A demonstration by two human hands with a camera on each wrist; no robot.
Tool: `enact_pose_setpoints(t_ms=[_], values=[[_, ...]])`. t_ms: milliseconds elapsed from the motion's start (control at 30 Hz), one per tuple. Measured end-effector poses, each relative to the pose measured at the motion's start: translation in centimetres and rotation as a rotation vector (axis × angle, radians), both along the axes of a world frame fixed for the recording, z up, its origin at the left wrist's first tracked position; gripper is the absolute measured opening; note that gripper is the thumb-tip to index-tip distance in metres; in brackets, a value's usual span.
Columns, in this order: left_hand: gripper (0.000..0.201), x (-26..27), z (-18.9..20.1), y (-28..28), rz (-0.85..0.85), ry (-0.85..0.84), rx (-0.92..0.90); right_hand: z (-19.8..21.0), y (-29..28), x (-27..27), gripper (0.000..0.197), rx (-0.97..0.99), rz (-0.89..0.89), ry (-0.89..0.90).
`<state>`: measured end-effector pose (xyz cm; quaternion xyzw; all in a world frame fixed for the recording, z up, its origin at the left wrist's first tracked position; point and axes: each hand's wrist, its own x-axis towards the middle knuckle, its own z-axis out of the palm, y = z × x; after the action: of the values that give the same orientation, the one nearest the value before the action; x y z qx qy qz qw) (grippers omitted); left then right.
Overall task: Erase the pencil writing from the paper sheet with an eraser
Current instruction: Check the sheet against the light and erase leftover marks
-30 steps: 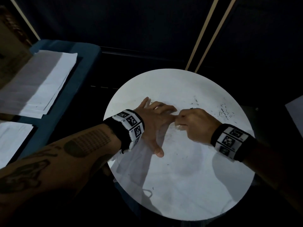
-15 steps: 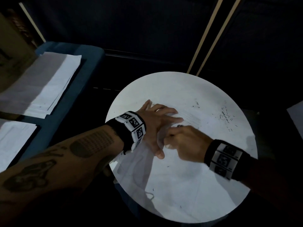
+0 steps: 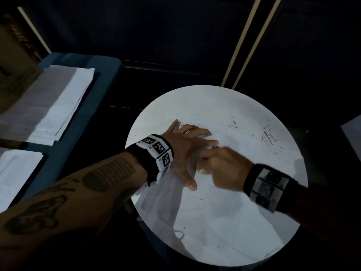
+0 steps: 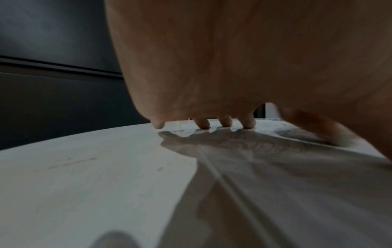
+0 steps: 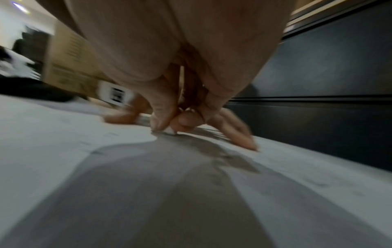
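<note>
A white paper sheet (image 3: 224, 208) lies across the round white table (image 3: 195, 102). My left hand (image 3: 187, 147) lies flat on it with fingers spread, its fingertips (image 4: 226, 123) pressing the paper down. My right hand (image 3: 220, 165) is blurred with motion just right of the left thumb. Its thumb and fingers pinch a small white eraser (image 5: 169, 130) whose tip touches the sheet. Faint pencil lines (image 3: 226, 136) show on the paper beyond the hands.
Dark eraser crumbs (image 3: 268, 136) are scattered on the table's far right. A blue seat (image 3: 78, 122) to the left carries stacks of white papers (image 3: 50, 102). Another sheet's corner (image 3: 353, 137) shows at the right edge. Dark panelling surrounds the table.
My right hand has slid toward me and leftward along the left hand's thumb side while rubbing. The left hand has stayed flat on the sheet.
</note>
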<state>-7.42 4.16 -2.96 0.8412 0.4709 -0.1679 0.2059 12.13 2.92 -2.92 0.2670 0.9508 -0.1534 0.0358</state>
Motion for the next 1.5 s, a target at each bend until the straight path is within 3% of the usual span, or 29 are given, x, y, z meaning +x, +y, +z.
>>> enact_pose_setpoints(t_ms=[67, 167, 233, 333, 467, 633, 767, 933, 1000, 1067, 1200, 1367, 1500], values=[[0.137, 0.0, 0.1, 0.0, 0.0, 0.009, -0.001, -0.4, 0.2, 0.3, 0.03, -0.032, 0.045, -0.012], [0.137, 0.3, 0.1, 0.3, -0.03, 0.045, 0.01, -0.4, 3.0, 1.4, 0.023, 0.066, -0.145, -0.01], [0.136, -0.1, 0.1, 0.2, -0.008, -0.003, -0.016, -0.1, 1.4, 0.2, 0.027, 0.096, -0.053, -0.004], [0.134, -0.2, 0.2, 0.0, 0.004, -0.043, -0.028, -0.4, -1.0, -0.8, 0.036, -0.013, 0.099, 0.028], [0.127, 0.4, 0.1, 0.1, -0.03, 0.045, 0.001, -0.6, 2.5, 0.6, 0.022, 0.075, -0.124, 0.027], [0.136, 0.0, 0.1, 0.0, 0.013, -0.009, -0.022, -0.4, -0.4, -0.6, 0.034, -0.01, 0.087, 0.032], [0.138, 0.3, -0.1, 0.3, -0.008, 0.039, -0.005, -0.7, 3.4, 1.1, 0.029, 0.133, -0.139, 0.06], [0.143, -0.2, -0.6, 0.2, 0.013, -0.016, -0.017, -0.7, -0.2, -0.1, 0.035, 0.035, 0.081, 0.016], [0.143, 0.1, -0.2, 0.3, -0.011, 0.034, -0.007, -0.7, 2.9, 0.9, 0.029, 0.085, -0.103, -0.017], [0.143, 0.2, 0.0, 0.3, -0.002, 0.036, -0.015, -0.4, 3.6, 1.3, 0.028, 0.134, -0.162, -0.007], [0.141, -0.2, -0.2, 0.2, 0.012, -0.042, -0.031, -1.0, -0.9, -0.6, 0.041, 0.068, 0.108, 0.037], [0.143, 0.3, 0.2, 0.3, -0.005, 0.057, -0.02, -0.2, 3.6, 0.8, 0.029, 0.109, -0.163, -0.043], [0.144, 0.0, -0.3, 0.1, 0.022, -0.02, -0.01, -0.8, -0.9, -0.9, 0.042, 0.077, 0.112, 0.077]])
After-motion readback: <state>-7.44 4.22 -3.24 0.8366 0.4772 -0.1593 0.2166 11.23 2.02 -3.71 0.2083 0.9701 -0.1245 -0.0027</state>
